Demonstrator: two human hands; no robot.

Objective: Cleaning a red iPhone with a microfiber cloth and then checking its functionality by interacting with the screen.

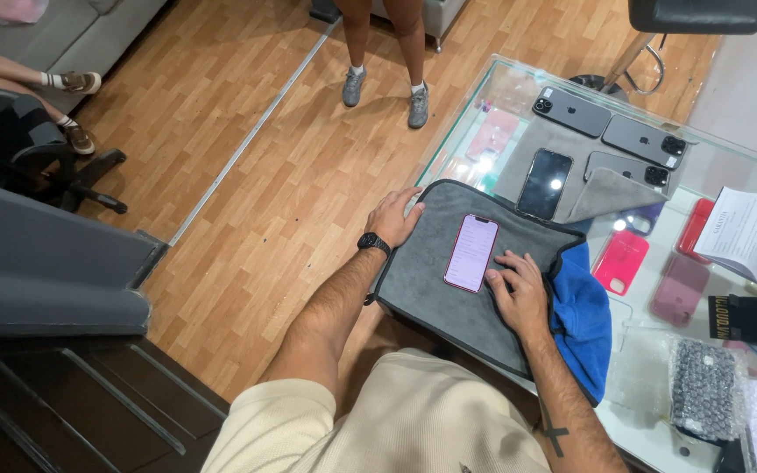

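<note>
The pink smartphone (471,252) already lies face up, screen lit, near the middle of the grey microfibre cloth (422,280), and the cloth is spread flat over the near corner of the glass counter (641,368). So the laying-out looks done; the phone itself is not being lifted or wrapped, and no part of the cloth is folded over it. Anything that involves handling the phone appears, as I judge it, not yet started.

The right hand (519,293) rests palm down on the cloth just beside the phone's lower right edge. Its fingers (508,263) are loosely spread and bent, their tips touching or almost touching the phone's side — they grip nothing. The left hand (393,217), with a black wristwatch (374,243) on its wrist, lies flat at the cloth's far left edge, fingers extended and pressing the hem, well apart from the phone. It has hold of nothing either, beyond pinning the cloth.

A blue cloth (582,315) sits bunched under the grey one's right side. Further along the counter lie three dark smartphones face down (611,131), one more face up (545,182) on a second grey cloth (602,193), and several pink and red phone cases (621,260) seen through the glass. Bubble wrap (703,390) and a printed sheet (751,236) lie to the right. Another person's legs (385,52) stand on the wooden floor (247,193) beyond.
</note>
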